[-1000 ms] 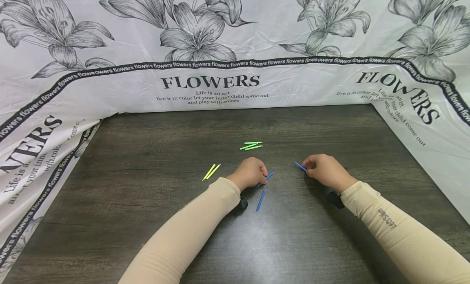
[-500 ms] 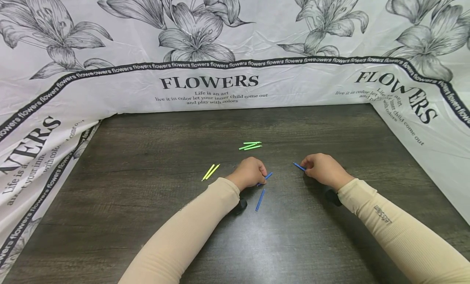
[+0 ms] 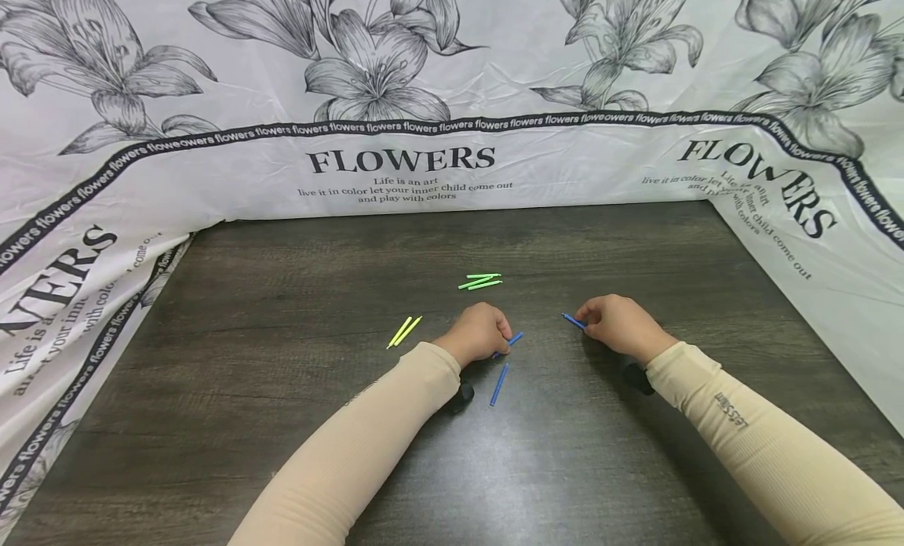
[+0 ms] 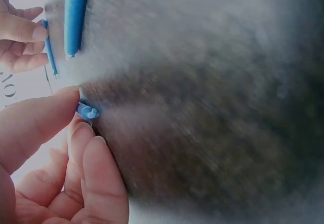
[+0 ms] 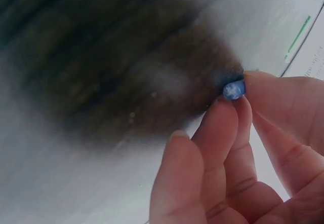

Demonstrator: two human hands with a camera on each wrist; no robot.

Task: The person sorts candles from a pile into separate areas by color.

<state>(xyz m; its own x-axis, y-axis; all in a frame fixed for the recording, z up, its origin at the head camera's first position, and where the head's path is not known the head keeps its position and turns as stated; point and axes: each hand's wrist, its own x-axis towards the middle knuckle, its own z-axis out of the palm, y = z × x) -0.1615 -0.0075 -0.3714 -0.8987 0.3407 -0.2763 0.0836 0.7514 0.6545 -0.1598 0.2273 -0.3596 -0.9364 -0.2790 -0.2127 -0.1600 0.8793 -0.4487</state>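
My left hand [image 3: 479, 330] pinches a thin blue candle [image 3: 518, 337] between thumb and fingers, low over the dark table. Its wick end [image 4: 90, 113] points at the left wrist camera. To the right, my right hand [image 3: 621, 324] grips another blue candle [image 3: 574, 321], whose far end sticks out toward the upper left. The end of that candle [image 5: 234, 90] shows between thumb and fingertips in the right wrist view. A third blue candle [image 3: 499, 385] lies on the table just below my left hand.
Several green candles [image 3: 483, 282] lie together beyond my hands. Two yellow candles [image 3: 405, 332] lie side by side, left of my left hand. A white flower-printed cloth [image 3: 402, 169] borders the wood-grain table [image 3: 297, 263] at the back and sides.
The head view has shifted slightly. Both hands keep their hold on the blue candles, with hardly any movement.
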